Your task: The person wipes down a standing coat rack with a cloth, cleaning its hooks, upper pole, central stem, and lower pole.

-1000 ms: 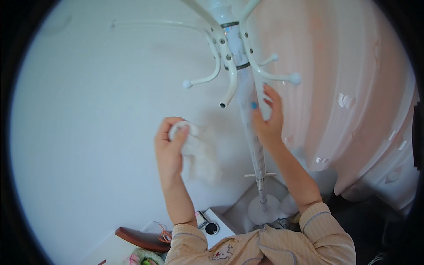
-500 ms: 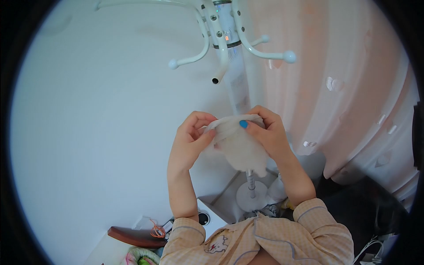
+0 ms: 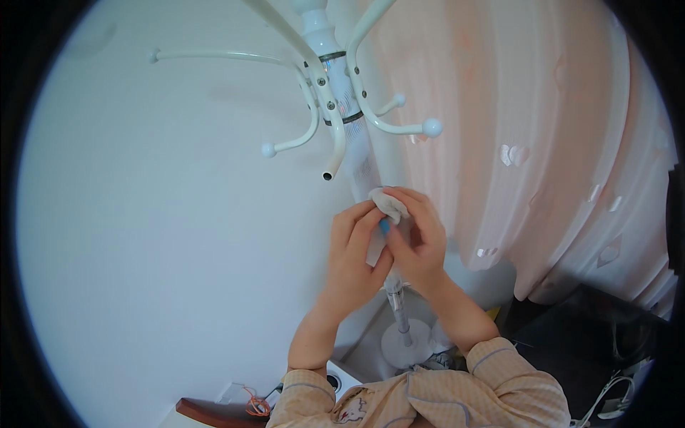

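Two hands meet close together, fingers bent and gripping one small white cloth (image 3: 390, 205) at their tips. The left hand (image 3: 354, 246) holds its near edge; the right hand (image 3: 421, 246) curls over the far side, its thumb showing a blue nail just below the fabric. The cloth is bunched, soft and matte, and much of it is hidden by the fingers. Blur softens the right fingertips, and whether the cloth touches the pole (image 3: 362, 157) behind it I cannot tell.

That pole runs from above the hands to below them, partly covered by the hands; its surface looks glossy, with faint print too small to read. Above the hands, smooth white tubular hooks (image 3: 332, 135) curve out, fixed by dark round screws; several end in rounded knobs, one in an open dark hole. The top edge cuts off the upper ones. Beneath the hands stands a round white base (image 3: 407, 344).

Beyond the right hand hangs a sheer, pinkish curtain (image 3: 549, 143) in soft folds with shiny small patches. Toward the person, below both hands, come checked beige sleeves (image 3: 303, 399) with grey piping. Left of the left hand spreads a plain pale wall (image 3: 178, 214).
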{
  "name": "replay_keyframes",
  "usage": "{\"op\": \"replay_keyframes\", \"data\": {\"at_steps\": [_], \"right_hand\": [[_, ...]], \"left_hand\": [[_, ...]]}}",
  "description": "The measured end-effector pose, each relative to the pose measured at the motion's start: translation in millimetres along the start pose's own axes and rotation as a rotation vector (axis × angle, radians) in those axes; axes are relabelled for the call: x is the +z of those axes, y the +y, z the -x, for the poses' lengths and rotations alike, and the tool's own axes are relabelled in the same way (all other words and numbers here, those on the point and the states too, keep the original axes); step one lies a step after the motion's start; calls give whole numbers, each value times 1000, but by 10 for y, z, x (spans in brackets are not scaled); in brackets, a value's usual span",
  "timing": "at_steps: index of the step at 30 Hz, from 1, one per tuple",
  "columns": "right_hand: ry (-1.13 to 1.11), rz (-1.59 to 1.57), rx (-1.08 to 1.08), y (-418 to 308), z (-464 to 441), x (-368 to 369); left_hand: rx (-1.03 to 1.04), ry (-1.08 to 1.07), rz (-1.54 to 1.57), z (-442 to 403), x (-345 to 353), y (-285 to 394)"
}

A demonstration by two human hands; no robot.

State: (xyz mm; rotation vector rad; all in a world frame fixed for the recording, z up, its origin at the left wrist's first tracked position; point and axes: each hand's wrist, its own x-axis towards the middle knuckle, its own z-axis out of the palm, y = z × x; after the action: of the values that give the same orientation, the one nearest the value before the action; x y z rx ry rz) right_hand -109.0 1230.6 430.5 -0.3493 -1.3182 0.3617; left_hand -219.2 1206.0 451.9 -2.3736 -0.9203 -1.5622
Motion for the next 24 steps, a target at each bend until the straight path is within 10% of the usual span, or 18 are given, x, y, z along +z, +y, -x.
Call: {"op": "replay_keyframes", "data": {"at_steps": [4,6,9,11,24], "right_hand": [[-24,290,55,-162,-393,-113],[67,483,-157,-254,-775,-32],[189,351,-229,-201,-1267,243],[150,723,-689,-47,-1494,341],[64,980,-778,332,-1036,412]], "left_hand": [[53,-4,170,-109,-200,-242],[-434,310,572,-142,-174,-409],[-400,310,259,-246,187,-666],[-453,246,359,-327,355,-734],[-524,64,327,-372,383,-805]]}}
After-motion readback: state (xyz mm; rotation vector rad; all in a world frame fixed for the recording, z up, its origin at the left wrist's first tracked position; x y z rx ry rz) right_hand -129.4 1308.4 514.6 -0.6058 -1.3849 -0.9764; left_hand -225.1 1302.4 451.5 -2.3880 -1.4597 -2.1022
